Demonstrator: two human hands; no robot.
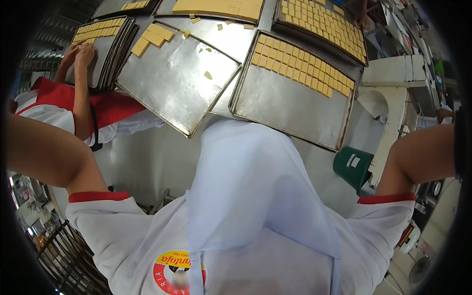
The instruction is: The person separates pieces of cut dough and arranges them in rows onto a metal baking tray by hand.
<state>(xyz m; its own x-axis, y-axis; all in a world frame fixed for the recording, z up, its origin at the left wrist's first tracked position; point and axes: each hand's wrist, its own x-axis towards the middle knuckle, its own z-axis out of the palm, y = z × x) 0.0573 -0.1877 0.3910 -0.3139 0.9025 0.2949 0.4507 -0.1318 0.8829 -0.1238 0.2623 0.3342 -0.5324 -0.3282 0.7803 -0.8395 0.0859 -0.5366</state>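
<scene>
Both my arms are raised out to the sides, and my hands lie outside the view. My left forearm leaves at the left edge and my right forearm at the right edge. In front of me a metal tray carries rows of small yellow rectangular pieces on its far half. Left of it, a second metal tray lies at an angle with a few yellow blocks in its far corner and some scraps. I cannot see what my hands hold, if anything.
At the left, a co-worker's hands touch yellow pieces on a stack of trays. Another person's hand is beside the far right tray. A large yellow slab lies at the back. A green bucket stands right.
</scene>
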